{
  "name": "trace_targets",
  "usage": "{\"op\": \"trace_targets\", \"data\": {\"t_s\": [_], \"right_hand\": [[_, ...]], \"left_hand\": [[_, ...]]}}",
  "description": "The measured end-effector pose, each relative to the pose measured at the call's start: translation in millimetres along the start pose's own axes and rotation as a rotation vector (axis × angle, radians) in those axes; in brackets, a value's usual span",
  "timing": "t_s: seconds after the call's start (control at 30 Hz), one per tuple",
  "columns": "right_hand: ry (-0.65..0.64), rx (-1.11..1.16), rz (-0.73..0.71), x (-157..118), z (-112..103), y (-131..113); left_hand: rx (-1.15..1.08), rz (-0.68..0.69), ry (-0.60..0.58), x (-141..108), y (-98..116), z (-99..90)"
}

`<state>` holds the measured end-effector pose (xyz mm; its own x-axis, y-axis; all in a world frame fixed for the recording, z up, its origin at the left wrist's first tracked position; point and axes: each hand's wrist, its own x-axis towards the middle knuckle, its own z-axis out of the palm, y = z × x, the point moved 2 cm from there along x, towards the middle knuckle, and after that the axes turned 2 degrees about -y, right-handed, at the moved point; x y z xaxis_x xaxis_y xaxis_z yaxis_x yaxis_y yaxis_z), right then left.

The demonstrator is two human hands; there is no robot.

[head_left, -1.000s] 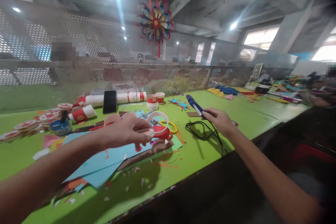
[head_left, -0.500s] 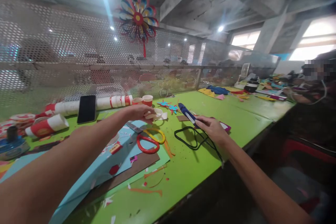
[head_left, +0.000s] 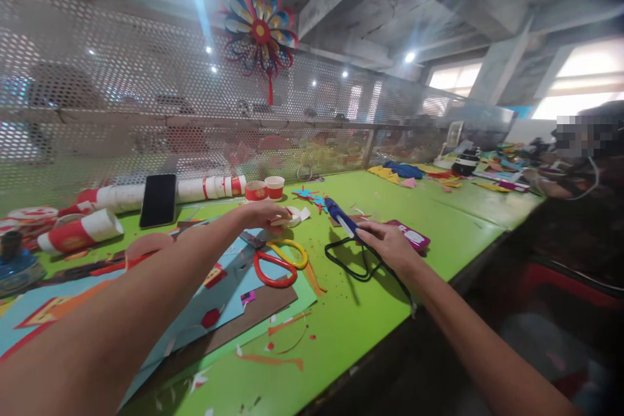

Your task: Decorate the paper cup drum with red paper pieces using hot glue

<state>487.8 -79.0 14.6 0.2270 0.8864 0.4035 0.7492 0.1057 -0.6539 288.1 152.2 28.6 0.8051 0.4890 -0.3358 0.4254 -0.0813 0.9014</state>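
Note:
My left hand point(head_left: 267, 213) reaches over the table with its fingers closed at a small round white paper piece point(head_left: 294, 216); the fingertips are partly hidden. My right hand point(head_left: 387, 242) is wrapped round a dark blue glue gun point(head_left: 340, 216) with a white label. A black cord point(head_left: 348, 270) loops on the table beneath it. Scissors point(head_left: 275, 270) with one red and one yellow handle lie below my left hand on light blue paper point(head_left: 234, 299). Blue paper cut-outs point(head_left: 312, 197) lie beyond the glue gun's tip. A purple box point(head_left: 412, 237) is behind my right hand.
Two paper cups point(head_left: 274, 187) stand near the mesh partition point(head_left: 195, 123). A phone point(head_left: 158, 201) leans on a row of stacked cups point(head_left: 207, 188). Paper scraps point(head_left: 270, 359) litter the green table point(head_left: 370, 312). A person point(head_left: 575, 175) sits at the far right.
My right hand and the glue gun have shifted slightly left and down, uncovering more of the purple box. My left hand stays at the white paper piece, its forearm slightly shifted.

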Motion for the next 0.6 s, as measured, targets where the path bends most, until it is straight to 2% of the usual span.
{"op": "trace_targets", "data": {"t_s": [0.13, 0.27, 0.43, 0.5, 0.6], "right_hand": [[-0.074, -0.11, -0.042, 16.1, 9.2, -12.7], [-0.153, -0.298, -0.072, 48.3, 31.8, -21.8], [-0.258, -0.483, -0.124, 84.6, 63.4, -20.6], [-0.305, -0.531, -0.142, 94.6, 72.1, -17.7], [-0.348, -0.573, -0.165, 106.0, 78.2, -15.8]], "left_hand": [[-0.049, 0.099, 0.009, -41.2, 5.5, -16.6], [-0.12, 0.177, 0.05, -109.4, 3.1, -26.7], [-0.191, 0.198, 0.07, -195.1, -26.6, -14.8], [-0.231, 0.182, 0.095, -219.7, -42.8, -9.4], [-0.278, 0.158, 0.165, -243.6, -63.9, -5.0]]}}
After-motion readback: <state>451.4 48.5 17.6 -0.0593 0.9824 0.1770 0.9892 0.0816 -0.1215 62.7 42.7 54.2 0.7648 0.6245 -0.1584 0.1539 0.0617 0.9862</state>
